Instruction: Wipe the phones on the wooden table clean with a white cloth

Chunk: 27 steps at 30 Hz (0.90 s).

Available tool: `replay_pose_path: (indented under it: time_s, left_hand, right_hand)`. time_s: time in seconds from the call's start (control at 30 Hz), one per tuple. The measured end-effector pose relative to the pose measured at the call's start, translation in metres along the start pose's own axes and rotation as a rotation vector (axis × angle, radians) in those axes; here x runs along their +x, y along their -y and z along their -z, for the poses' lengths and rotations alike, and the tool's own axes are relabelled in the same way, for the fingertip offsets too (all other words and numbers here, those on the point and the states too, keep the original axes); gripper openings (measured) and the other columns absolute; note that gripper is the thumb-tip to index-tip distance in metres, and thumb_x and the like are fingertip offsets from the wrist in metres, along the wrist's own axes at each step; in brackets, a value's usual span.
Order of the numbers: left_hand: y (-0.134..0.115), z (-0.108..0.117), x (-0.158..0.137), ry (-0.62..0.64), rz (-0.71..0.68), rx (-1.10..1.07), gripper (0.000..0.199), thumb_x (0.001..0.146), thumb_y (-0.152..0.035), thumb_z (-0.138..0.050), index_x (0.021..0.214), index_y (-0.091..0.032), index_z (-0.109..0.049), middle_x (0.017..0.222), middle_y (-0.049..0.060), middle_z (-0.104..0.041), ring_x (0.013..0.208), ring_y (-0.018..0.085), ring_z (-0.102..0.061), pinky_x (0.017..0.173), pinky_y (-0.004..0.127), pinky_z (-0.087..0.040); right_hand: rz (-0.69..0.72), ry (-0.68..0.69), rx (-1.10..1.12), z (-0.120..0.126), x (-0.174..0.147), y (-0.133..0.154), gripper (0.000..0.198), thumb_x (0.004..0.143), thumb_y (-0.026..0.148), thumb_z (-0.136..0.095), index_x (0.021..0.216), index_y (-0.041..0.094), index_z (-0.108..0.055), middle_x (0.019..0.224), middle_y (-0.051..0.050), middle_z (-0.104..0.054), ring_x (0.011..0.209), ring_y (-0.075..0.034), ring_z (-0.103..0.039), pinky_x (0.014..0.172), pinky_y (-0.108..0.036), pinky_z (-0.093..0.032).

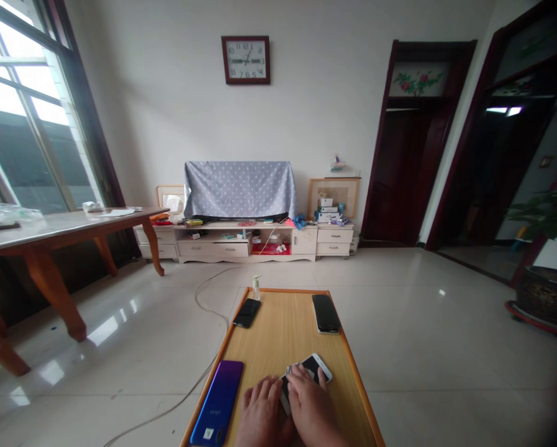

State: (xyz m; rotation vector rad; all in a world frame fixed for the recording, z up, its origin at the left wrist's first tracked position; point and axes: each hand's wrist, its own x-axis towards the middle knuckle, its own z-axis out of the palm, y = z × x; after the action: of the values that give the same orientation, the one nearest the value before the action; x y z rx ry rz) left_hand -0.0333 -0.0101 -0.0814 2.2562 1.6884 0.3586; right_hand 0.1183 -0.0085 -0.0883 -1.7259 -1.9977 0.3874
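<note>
The person's two hands are together over a white phone [320, 364] with a dark screen, which lies slantwise on a small wooden table [282, 332], near its close end and right of the middle. The right hand [310, 397] has its fingers gathered narrowly on a small pale wad [290, 369], holding it against the screen; what the wad is made of is too small to tell. The left hand [261, 406] is at the near left end of the same phone, its fingers side by side and its thumb hidden, so whether it grips the phone or only touches it cannot be told. Just left of that hand, a purple and blue phone [220, 397] lies back up along the table's left edge, with a white sticker near its lower end. Farther off, a black phone [247, 313] lies by the left edge and another phone [326, 313], dark screen up, lies by the right edge, the two well apart. A pump bottle [256, 289] stands upright at the far left corner, just beyond the black phone. On the floor to the left runs a pale cord [166, 410]
</note>
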Motion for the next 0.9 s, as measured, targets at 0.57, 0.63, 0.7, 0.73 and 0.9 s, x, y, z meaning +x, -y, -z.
replay_pose_path:
  time_s: [0.57, 0.63, 0.7, 0.73, 0.9]
  left_hand:
    - [0.002, -0.001, 0.0, 0.0, -0.008, -0.015, 0.058, 0.084, -0.046, -0.048, 0.138, -0.027, -0.055, 0.147, 0.004, -0.055, 0.14, 0.025, -0.041, 0.116, 0.043, -0.024]
    - [0.001, -0.002, 0.0, 0.002, -0.014, -0.009, 0.059, 0.083, -0.045, -0.05, 0.139, -0.028, -0.055, 0.147, 0.003, -0.055, 0.139, 0.025, -0.042, 0.116, 0.043, -0.024]
    - [0.002, -0.004, 0.001, 0.001, -0.012, -0.011, 0.059, 0.083, -0.046, -0.05, 0.139, -0.029, -0.054, 0.147, 0.003, -0.055, 0.139, 0.025, -0.042, 0.116, 0.043, -0.024]
    - [0.003, -0.004, 0.001, 0.003, -0.01, -0.016, 0.058, 0.083, -0.047, -0.05, 0.139, -0.03, -0.054, 0.147, 0.003, -0.055, 0.139, 0.025, -0.041, 0.116, 0.043, -0.023]
    - [0.006, -0.003, 0.001, 0.008, -0.005, -0.033, 0.057, 0.086, -0.049, -0.046, 0.139, -0.028, -0.055, 0.148, 0.003, -0.054, 0.141, 0.024, -0.04, 0.117, 0.041, -0.023]
  right_hand:
    - [0.032, -0.006, 0.031, -0.004, -0.015, 0.0, 0.041, 0.1, 0.024, -0.037, 0.127, 0.035, -0.066, 0.14, 0.001, -0.06, 0.136, -0.022, -0.049, 0.122, -0.055, -0.015]
    - [0.011, -0.023, 0.052, 0.001, -0.011, 0.005, 0.042, 0.101, 0.023, -0.034, 0.126, 0.033, -0.066, 0.14, -0.001, -0.06, 0.136, -0.021, -0.049, 0.123, -0.054, -0.014]
    - [0.003, -0.027, 0.063, 0.003, -0.008, 0.008, 0.043, 0.102, 0.024, -0.032, 0.127, 0.032, -0.067, 0.14, -0.001, -0.061, 0.136, -0.02, -0.049, 0.123, -0.052, -0.014]
    - [0.004, -0.028, 0.064, 0.003, -0.008, 0.009, 0.043, 0.102, 0.024, -0.032, 0.127, 0.032, -0.067, 0.14, -0.001, -0.06, 0.136, -0.02, -0.048, 0.123, -0.052, -0.014]
    - [0.04, 0.0, 0.037, -0.006, -0.018, 0.0, 0.041, 0.098, 0.023, -0.039, 0.127, 0.033, -0.066, 0.141, -0.002, -0.059, 0.135, -0.023, -0.05, 0.122, -0.054, -0.016]
